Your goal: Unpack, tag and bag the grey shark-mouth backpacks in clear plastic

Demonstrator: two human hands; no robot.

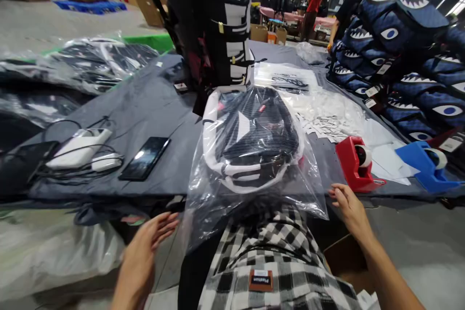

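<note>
At the table edge [109,193], hovering open-fingered: left hand [143,247], right hand [348,207], gripping nothing; bagged backpack [254,147] overhanging, risking sliding off.

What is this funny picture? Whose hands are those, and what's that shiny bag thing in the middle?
The camera sits on a person's head and looks down, so you see that person's own hands. The left hand and the right hand are open and hold nothing; each is beside a clear plastic bag with a black and white backpack inside. It lies on a dark table. Also there: a phone, a white power bank, a red tape holder, a blue one and stacked blue backpacks with shark faces.
</note>
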